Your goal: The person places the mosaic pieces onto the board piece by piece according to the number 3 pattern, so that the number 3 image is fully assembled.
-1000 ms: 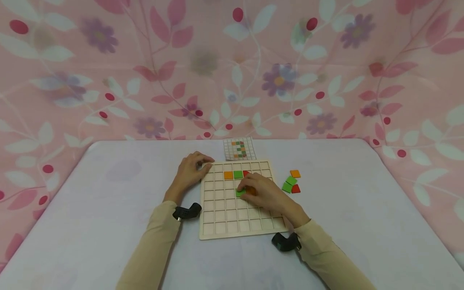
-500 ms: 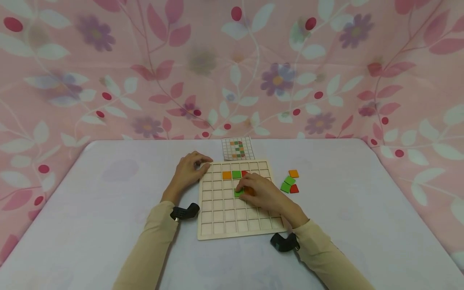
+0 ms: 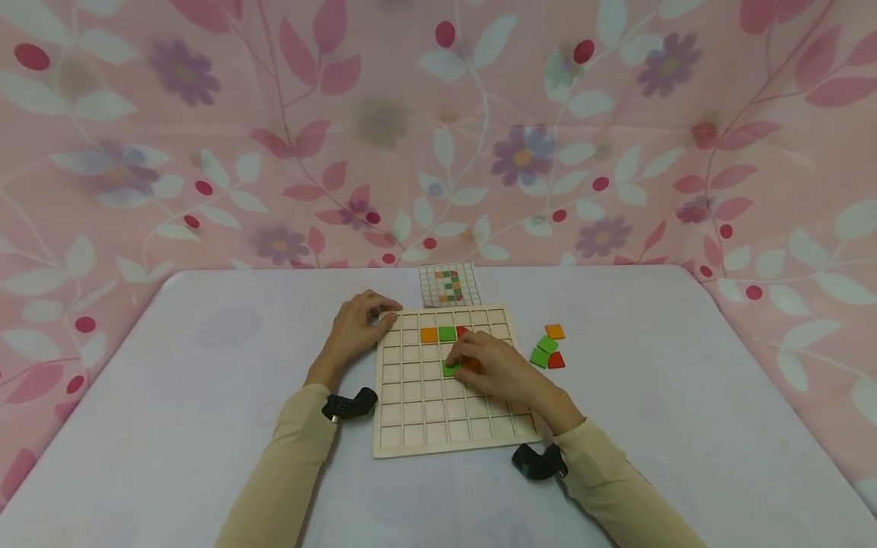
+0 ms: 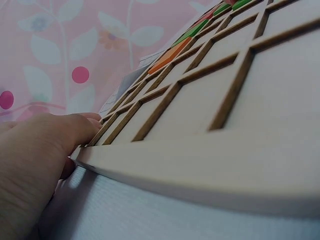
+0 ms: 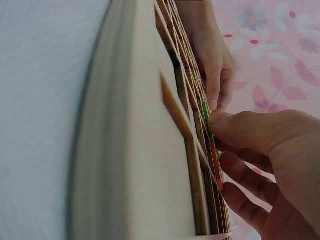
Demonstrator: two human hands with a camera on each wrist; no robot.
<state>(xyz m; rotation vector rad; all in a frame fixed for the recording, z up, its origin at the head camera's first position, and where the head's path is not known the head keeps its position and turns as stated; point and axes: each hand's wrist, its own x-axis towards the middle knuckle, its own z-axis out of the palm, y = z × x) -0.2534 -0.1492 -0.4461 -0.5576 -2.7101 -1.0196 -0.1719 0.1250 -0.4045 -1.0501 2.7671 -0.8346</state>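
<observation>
A wooden grid board (image 3: 412, 412) lies on the table in front of me. At its far left corner my left hand (image 3: 355, 326) holds the edge; in the left wrist view the fingers (image 4: 75, 131) lie along that corner. Over the middle of the grid my right hand (image 3: 499, 367) pinches a green tile (image 3: 449, 369) sitting in a cell, thumb and fingertips right at it. An orange tile (image 3: 471, 365) shows partly under that hand, in the neighbouring cell. Farther up the grid lie an orange tile (image 3: 428, 335), a green tile (image 3: 447, 333) and a partly hidden red tile (image 3: 462, 331).
Right of the board lie loose tiles: an orange one (image 3: 555, 332), a green pair (image 3: 543, 352) and a red one (image 3: 556, 360). Behind the board is a printed pattern card (image 3: 448, 285) with coloured squares on a grid. A flowered pink cloth (image 3: 384, 190) hangs behind the table.
Both hands keep their places and the tiles stay where they were. Only the head view shifts slightly.
</observation>
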